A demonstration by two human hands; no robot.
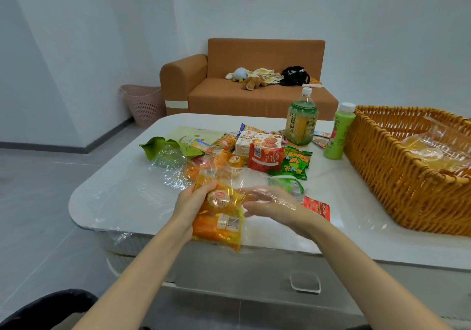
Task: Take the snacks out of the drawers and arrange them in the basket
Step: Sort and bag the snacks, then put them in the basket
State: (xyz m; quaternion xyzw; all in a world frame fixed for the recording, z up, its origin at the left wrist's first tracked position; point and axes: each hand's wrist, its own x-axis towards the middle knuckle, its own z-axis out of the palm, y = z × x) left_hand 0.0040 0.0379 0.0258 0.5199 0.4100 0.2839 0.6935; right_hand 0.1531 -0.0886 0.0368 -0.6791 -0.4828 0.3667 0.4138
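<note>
Your left hand (193,202) grips the orange pack (219,225) at lower centre, over the table (114,202) edge. Your right hand (270,203), fingers nearly straight, lies under clear film beside it. On the way to the basket (397,176) at right, the slick wrapper may slip floorward.

Snacks (265,157) on table (122,197), basket (397,176) right

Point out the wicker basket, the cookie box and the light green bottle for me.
wicker basket (387,176), head view, on its woven front wall.
cookie box (257,143), head view, on its printed front face.
light green bottle (337,138), head view, on its labelled body.
</note>
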